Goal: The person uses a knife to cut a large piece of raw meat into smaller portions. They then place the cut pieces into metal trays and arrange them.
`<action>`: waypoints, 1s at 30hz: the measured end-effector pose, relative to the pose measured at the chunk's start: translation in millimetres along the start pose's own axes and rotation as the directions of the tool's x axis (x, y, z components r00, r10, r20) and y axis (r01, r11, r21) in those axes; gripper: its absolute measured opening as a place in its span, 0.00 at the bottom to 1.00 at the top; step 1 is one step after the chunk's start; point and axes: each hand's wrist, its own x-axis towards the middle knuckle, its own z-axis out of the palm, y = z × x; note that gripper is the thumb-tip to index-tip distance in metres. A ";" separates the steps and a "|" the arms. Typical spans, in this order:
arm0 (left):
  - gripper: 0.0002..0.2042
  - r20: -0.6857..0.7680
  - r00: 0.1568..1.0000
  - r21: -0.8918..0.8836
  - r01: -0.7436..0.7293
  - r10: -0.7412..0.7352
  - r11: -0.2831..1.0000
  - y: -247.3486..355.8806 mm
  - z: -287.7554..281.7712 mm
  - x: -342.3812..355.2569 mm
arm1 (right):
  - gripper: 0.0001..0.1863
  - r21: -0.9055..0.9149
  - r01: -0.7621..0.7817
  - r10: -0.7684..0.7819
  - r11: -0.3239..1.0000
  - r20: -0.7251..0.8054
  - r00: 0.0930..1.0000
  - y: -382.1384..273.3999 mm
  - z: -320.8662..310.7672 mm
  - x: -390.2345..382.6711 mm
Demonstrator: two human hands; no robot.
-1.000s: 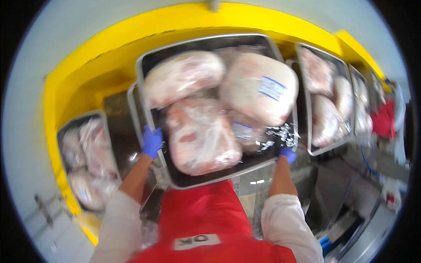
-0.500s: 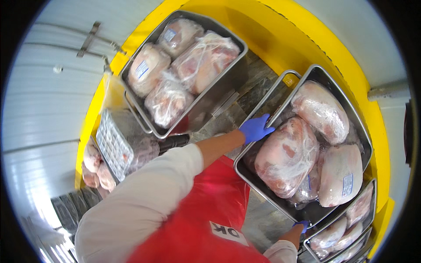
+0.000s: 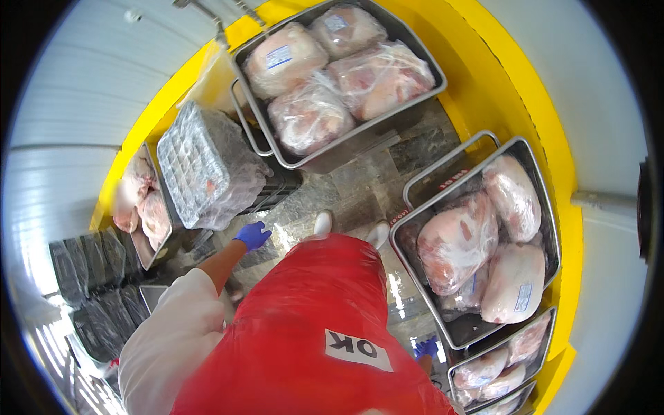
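My left hand (image 3: 253, 236), in a blue glove, hangs over the tiled floor with its fingers apart and nothing in them. It is nearest to a crate stack wrapped in clear film (image 3: 197, 166). At the lower right my right hand (image 3: 426, 347), gloved in blue too, is open beside a metal tub cart (image 3: 474, 329) and looks apart from it. Several large pieces of plastic-wrapped meat (image 3: 456, 242) lie in that tub, some with blue-and-white labels. The cart's bar handle (image 3: 443, 162) stands out on its left side.
Another metal tub (image 3: 290, 160) of wrapped meat stands at the far side. More meat tubs (image 3: 451, 379) stand at the lower right, and one (image 3: 146, 257) at the left. Dark crates (image 3: 93, 266) are stacked at lower left. A yellow wall base (image 3: 512, 76) curves behind.
Both hands have let go of the right tub's edge. My left hand has swung left and down over the floor; my right is off the near corner. The view has shifted.
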 end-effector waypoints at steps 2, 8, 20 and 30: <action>0.31 0.006 0.998 -0.139 0.056 -0.055 0.989 -15.3 -0.1 -15.9 | 0.29 -0.190 0.120 -0.126 0.974 -0.022 0.992 -5.7 29.8 -24.3; 0.28 -0.160 0.987 -0.320 -0.080 0.029 0.944 -66.7 57.7 -17.5 | 0.24 -0.433 0.578 -0.680 0.692 -0.121 0.723 -71.5 90.9 -131.2; 0.23 -0.673 0.718 -0.351 -0.520 0.176 0.779 39.0 -51.4 30.5 | 0.18 -0.484 0.775 -0.889 -0.406 0.405 -0.213 -322.7 358.7 -353.0; 0.41 -0.857 0.507 -0.341 -0.420 -0.095 0.841 143.0 -157.7 146.4 | 0.43 -0.495 0.467 -0.665 -0.732 0.668 -0.334 -549.3 545.1 -416.0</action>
